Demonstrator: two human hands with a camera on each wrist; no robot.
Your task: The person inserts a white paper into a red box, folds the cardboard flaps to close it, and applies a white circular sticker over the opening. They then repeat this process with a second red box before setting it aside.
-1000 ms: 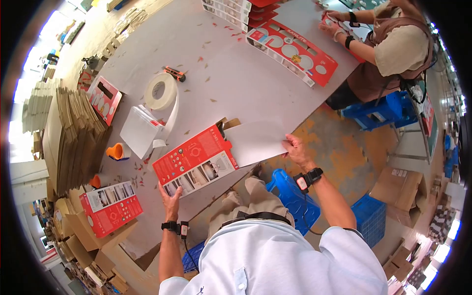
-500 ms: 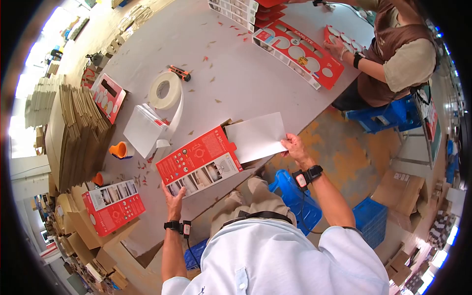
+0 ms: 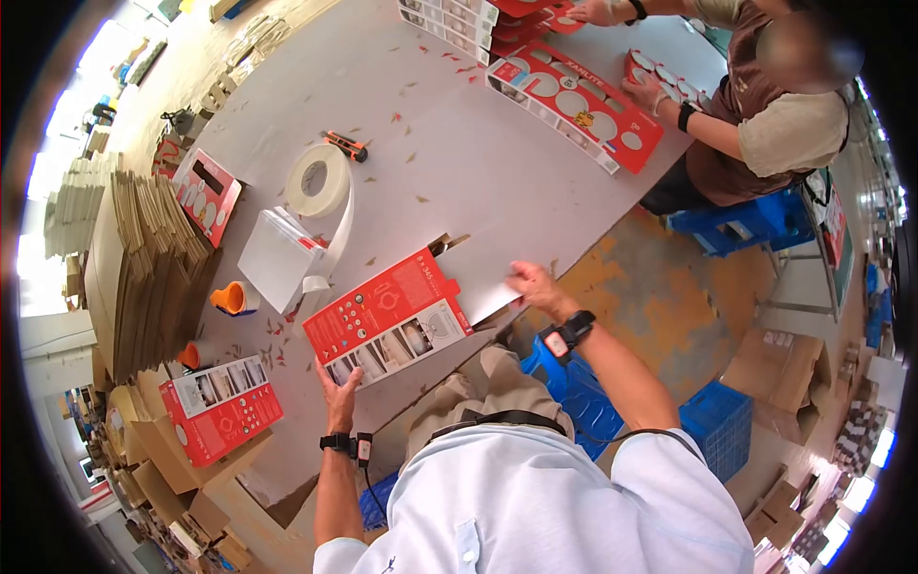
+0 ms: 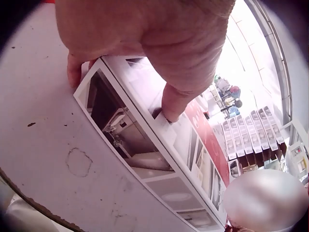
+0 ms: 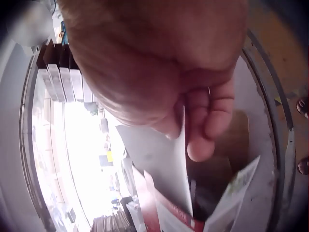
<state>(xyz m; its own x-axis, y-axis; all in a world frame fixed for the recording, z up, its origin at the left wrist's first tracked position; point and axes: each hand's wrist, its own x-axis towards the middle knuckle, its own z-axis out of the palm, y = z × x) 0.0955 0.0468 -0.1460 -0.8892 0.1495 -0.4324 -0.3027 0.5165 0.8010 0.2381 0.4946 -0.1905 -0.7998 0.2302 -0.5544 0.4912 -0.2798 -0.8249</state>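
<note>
A red and white printed cardboard box (image 3: pixel 387 298) lies on the table in front of me, its right end unfolded. My left hand (image 3: pixel 337 392) grips its left end, thumb on the printed top and other fingers around the far edge, as the left wrist view shows. At the right end, my right hand (image 3: pixel 540 290) pinches the edge of a white card sheet (image 5: pixel 157 152). Much of that sheet is hidden inside the box, between its raised flaps. A brown cardboard piece (image 5: pixel 231 145) shows beside the sheet in the right wrist view.
On the table (image 3: pixel 421 134) are a tape roll (image 3: pixel 318 180), an orange cutter (image 3: pixel 345 145), a white sheet stack (image 3: pixel 277 260) and an orange cup (image 3: pixel 232 298). Flat cardboard (image 3: pixel 143 268) stands left, near another red box (image 3: pixel 222 407). Across the corner, another person (image 3: pixel 765 134) handles boxes.
My right hand has moved left toward the box, and much less of the white sheet sticks out. My left hand keeps its grip. The other person has reached toward the stacked boxes.
</note>
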